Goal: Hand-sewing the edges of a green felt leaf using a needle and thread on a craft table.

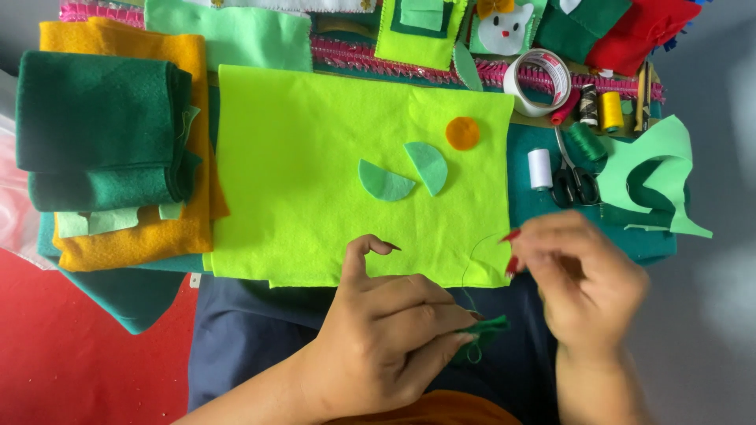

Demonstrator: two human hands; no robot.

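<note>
Your left hand [386, 334] pinches a small dark green felt piece [482, 330] just below the lime green felt sheet [315, 173]. Your right hand [583, 279], fingers drawn together, seems to pull a thin thread [466, 271]. Keep that thread taut and the felt flat between your fingertips. The right hand is blurred; any needle is impossible to make out.

Both arms are bare, with no sleeves. The left hand [390, 330] and right hand [587, 287] have long, pointy red-painted nails.
</note>
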